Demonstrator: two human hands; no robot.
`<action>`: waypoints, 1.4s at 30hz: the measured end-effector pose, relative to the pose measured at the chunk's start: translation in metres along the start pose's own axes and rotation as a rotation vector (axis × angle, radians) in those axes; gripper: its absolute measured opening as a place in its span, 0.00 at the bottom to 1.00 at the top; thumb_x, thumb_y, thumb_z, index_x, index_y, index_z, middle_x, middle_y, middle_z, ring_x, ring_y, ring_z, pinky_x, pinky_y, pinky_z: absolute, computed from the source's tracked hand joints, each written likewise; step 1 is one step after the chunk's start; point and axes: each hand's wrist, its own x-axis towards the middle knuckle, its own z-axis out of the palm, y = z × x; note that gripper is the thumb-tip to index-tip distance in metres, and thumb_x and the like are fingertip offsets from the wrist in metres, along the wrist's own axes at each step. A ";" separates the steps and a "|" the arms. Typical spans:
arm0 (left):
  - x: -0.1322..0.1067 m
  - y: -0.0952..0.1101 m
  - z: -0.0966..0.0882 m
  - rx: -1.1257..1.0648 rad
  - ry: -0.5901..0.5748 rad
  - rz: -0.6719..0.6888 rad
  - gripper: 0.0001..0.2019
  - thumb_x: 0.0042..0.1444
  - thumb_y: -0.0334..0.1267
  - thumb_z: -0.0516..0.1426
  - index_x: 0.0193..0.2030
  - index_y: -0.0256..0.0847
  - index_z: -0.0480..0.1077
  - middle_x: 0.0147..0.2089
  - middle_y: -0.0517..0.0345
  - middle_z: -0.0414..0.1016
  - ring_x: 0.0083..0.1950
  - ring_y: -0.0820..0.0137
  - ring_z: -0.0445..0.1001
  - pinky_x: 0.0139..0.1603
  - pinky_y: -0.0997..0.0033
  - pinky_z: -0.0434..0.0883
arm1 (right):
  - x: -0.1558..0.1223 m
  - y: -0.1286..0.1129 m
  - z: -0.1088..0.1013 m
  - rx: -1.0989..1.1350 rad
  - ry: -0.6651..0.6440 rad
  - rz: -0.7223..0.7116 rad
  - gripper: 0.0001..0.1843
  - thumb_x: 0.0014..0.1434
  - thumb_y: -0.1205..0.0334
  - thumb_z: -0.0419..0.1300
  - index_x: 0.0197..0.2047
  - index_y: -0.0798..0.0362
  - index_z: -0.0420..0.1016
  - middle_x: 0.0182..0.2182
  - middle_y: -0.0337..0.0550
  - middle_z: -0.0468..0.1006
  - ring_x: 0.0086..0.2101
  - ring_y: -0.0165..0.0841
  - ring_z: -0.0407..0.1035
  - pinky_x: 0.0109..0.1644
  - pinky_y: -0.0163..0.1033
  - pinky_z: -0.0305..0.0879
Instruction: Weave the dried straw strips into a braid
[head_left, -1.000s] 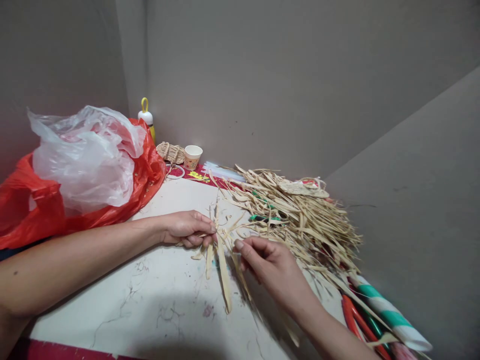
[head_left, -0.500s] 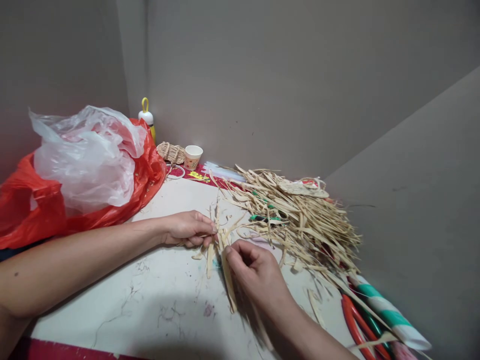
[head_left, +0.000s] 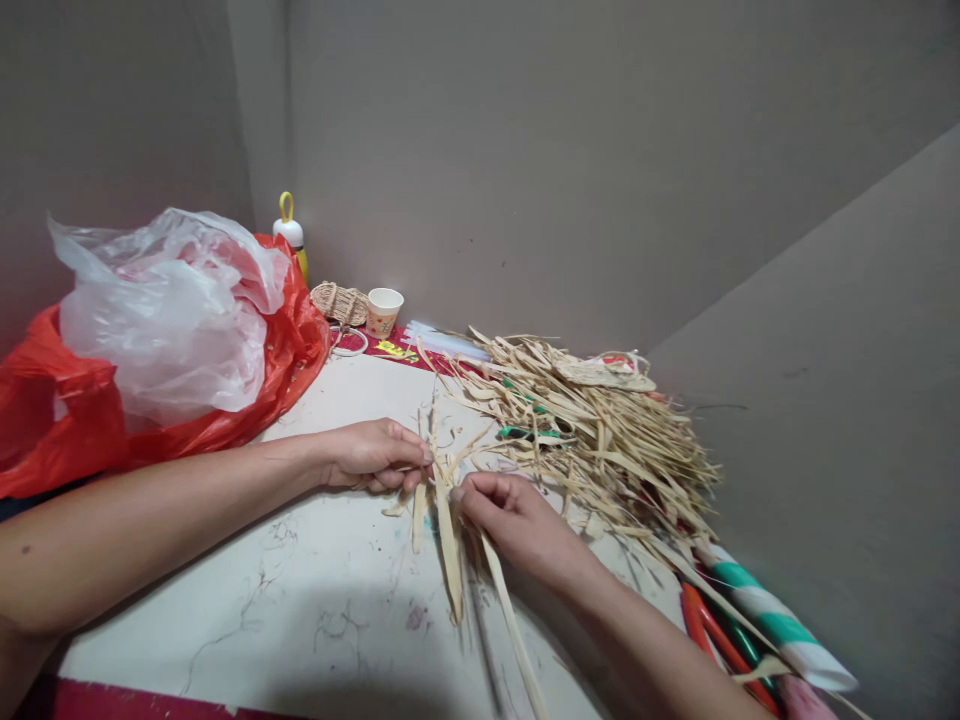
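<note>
Pale, dry straw strips (head_left: 450, 560) cross between my two hands above the white board (head_left: 225, 560). My left hand (head_left: 379, 455) pinches the bundle where the strips meet, thumb and forefinger pressed together. Close by on the right, my right hand (head_left: 502, 510) is closed with thumb against fingers on a strip. One long strip (head_left: 514, 630) hangs from near it toward the front edge. Short ends stick out beyond the left fingertips. The exact crossing of the strips is partly hidden by my fingers.
A heap of dry straw (head_left: 622, 430) lies to the right, near red-handled pliers (head_left: 709, 625) and a green-and-white roll (head_left: 780, 615). Red and clear plastic bags (head_left: 165, 330) fill the left. A paper cup (head_left: 384, 313), woven straw piece (head_left: 339, 303) and yellow-topped bottle (head_left: 289, 235) stand behind.
My right hand has shifted slightly right and up, and the long strip beneath it has swung into clearer view. My left hand keeps its pinch in nearly the same place.
</note>
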 end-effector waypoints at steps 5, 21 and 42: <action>0.001 -0.001 -0.001 0.004 -0.005 0.008 0.14 0.50 0.44 0.58 0.22 0.35 0.65 0.13 0.66 0.60 0.12 0.83 0.47 0.13 0.77 0.43 | 0.007 0.002 -0.009 -0.088 -0.062 -0.007 0.16 0.53 0.59 0.54 0.19 0.52 0.54 0.17 0.30 0.51 0.20 0.24 0.45 0.23 0.32 0.43; 0.000 0.001 0.002 0.003 0.004 -0.004 0.13 0.51 0.43 0.57 0.23 0.35 0.65 0.16 0.65 0.64 0.12 0.83 0.47 0.13 0.78 0.43 | 0.019 -0.020 -0.007 -0.039 -0.096 0.030 0.10 0.51 0.58 0.54 0.27 0.54 0.74 0.17 0.36 0.64 0.19 0.27 0.52 0.24 0.33 0.48; 0.003 -0.006 0.001 0.101 -0.003 0.058 0.14 0.52 0.46 0.55 0.27 0.34 0.68 0.18 0.65 0.64 0.14 0.83 0.50 0.15 0.77 0.45 | 0.023 -0.013 -0.002 -0.044 -0.052 0.051 0.14 0.52 0.59 0.51 0.18 0.53 0.64 0.13 0.30 0.52 0.17 0.25 0.43 0.22 0.32 0.41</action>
